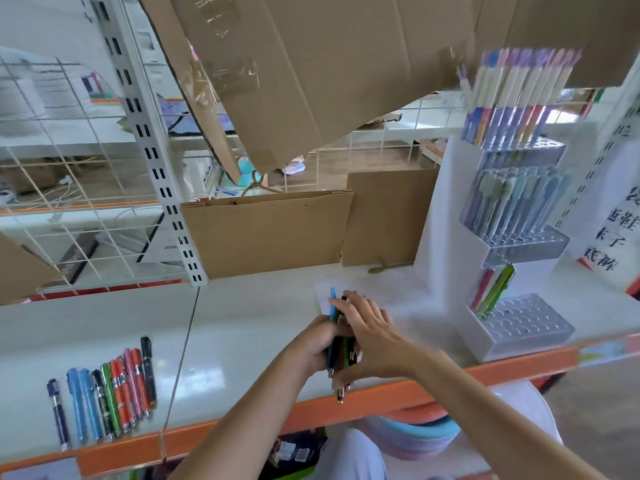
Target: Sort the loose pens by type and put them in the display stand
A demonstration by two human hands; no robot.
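We look down on a pale grey, glossy shelf board [242,327] edged along its front with an orange metal rail [381,400]; a thin seam splits the board near its left end; at its back left stands a white slotted steel upright [152,157], and white wire grid panels [69,188] run along the back edge; flat brown cardboard sheets [266,233] lean against the back edge, and a larger brown cardboard flap [329,64] hangs from above; beyond the grid we see a brown floor [381,161] and more white shelving [86,136]; at the right edge hangs a white paper sign with black characters [620,223]; soft, even light falls throughout.
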